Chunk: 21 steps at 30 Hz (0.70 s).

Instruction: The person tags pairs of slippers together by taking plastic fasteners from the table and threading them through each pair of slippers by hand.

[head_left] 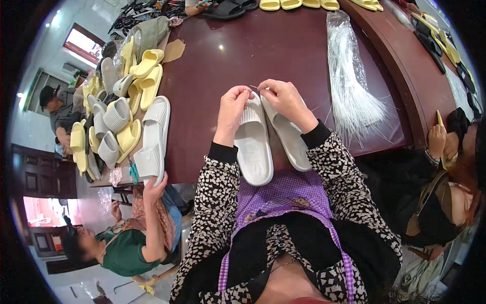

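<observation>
A pair of light grey slide slippers lies side by side before me, toes away from me: the left slipper (254,154) and the right slipper (290,139). Above the toe of the left one, my left hand (235,110) is closed in a pinch. My right hand (287,104) pinches over the toe of the right slipper, close to the left fingertips. A thin white plastic tie shows faintly between both sets of fingers; its ends are too fine to trace. To the right lies a bundle of similar white ties (349,76), partly in a clear plastic sleeve.
A pile of yellow and grey slippers (116,116) covers the left end of the dark red table (243,50). There a co-worker's hand (154,190) holds a grey pair (154,134) beside teal-handled scissors (133,172). Yellow slippers (291,4) line the far edge. Another person's hand (436,142) is at right.
</observation>
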### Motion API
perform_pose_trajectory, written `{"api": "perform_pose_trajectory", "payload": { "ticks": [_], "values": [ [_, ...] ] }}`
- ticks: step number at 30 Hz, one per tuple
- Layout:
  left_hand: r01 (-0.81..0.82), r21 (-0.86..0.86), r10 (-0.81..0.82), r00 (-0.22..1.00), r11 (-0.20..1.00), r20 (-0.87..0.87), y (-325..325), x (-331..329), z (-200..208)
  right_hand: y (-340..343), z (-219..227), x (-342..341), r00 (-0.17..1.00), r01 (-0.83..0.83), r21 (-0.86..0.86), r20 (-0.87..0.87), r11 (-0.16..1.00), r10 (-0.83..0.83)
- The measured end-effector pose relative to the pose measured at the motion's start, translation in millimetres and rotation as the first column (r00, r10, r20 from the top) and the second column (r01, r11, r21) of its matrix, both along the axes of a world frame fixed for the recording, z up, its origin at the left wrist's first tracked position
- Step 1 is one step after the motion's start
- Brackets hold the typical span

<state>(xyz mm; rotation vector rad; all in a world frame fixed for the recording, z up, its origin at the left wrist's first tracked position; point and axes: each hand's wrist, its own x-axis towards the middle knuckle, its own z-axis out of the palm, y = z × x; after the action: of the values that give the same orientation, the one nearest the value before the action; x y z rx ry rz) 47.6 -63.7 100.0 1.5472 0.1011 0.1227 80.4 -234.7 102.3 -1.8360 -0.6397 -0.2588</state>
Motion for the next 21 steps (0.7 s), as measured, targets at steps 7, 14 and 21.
{"api": "perform_pose_trajectory", "payload": {
  "ticks": [7, 14, 21],
  "values": [
    [0.070, -0.024, -0.070, 0.998, 0.997, 0.000, 1.5, 0.7, -1.4, -1.7, -4.3, 1.3, 0.999, -0.003, -0.026, 0.035, 1.000, 0.004],
    [0.082, -0.034, -0.082, 0.997, 0.996, -0.007, 2.1, 2.6, -4.7, -0.8, -5.4, 1.7, 0.997, 0.004, -0.054, 0.075, 0.999, 0.000],
    [0.096, -0.075, -0.098, 0.995, 0.993, -0.030, 4.2, 1.5, -4.2, 2.4, -8.1, 2.6, 0.994, 0.003, -0.051, 0.109, 0.999, 0.002]
  ]
}}
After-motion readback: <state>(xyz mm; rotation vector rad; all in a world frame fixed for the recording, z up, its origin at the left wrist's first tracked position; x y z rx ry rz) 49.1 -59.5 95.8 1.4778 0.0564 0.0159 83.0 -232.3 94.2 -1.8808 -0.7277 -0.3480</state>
